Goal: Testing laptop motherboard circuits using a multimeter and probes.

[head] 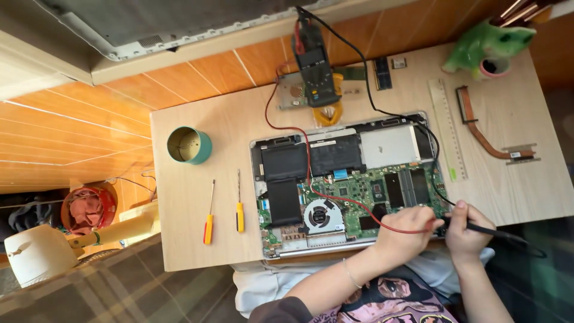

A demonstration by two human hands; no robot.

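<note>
An opened laptop (344, 179) lies on the wooden table (197, 245) with its green board, fan and black battery exposed. My left hand (406, 230) rests at the laptop's front right corner, closed on the red probe, whose red wire (287, 128) runs back to the dark multimeter (314, 66). Next to it, my right hand (469, 230) grips the black probe (499, 234) like a pen, tip pointing at the board. Its black wire (382, 110) loops over the laptop to the meter.
Two yellow-handled screwdrivers (208, 224) (239, 212) lie left of the laptop, with a green tin (188, 145) behind them. A clear ruler (447, 128), a copper heat pipe (490, 137), a green figurine pot (487, 45) and a memory stick (382, 73) sit at the right and back.
</note>
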